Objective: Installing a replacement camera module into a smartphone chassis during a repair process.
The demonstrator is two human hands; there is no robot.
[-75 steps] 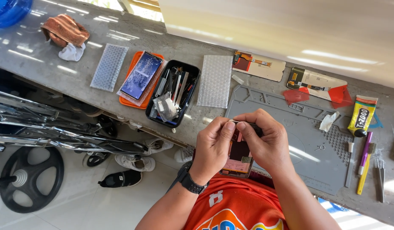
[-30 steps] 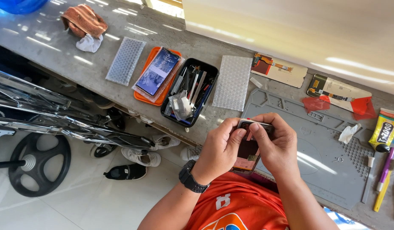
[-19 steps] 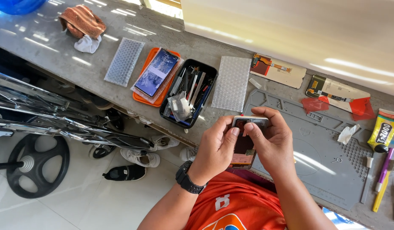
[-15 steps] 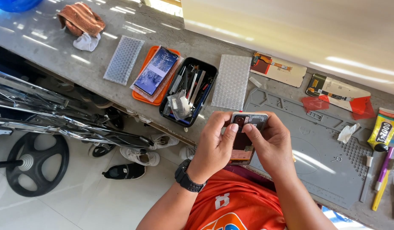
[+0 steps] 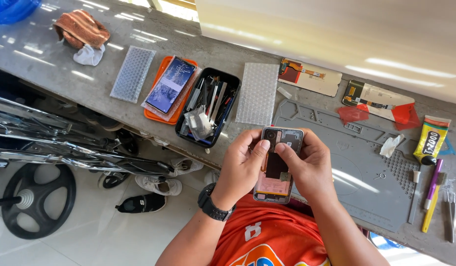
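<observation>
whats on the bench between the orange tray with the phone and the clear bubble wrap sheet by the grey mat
In the head view, a black rectangular tray full of repair tools and a small clear bag.

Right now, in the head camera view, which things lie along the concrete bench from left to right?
Brown cloth → clear bubble-wrap sheet → orange tray with a phone → black tool tray → second bubble-wrap sheet → grey work mat → glue tube.

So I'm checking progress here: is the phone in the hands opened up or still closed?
Opened up. The phone has no back cover: its camera module and inner parts show between the left hand and right hand.
</observation>
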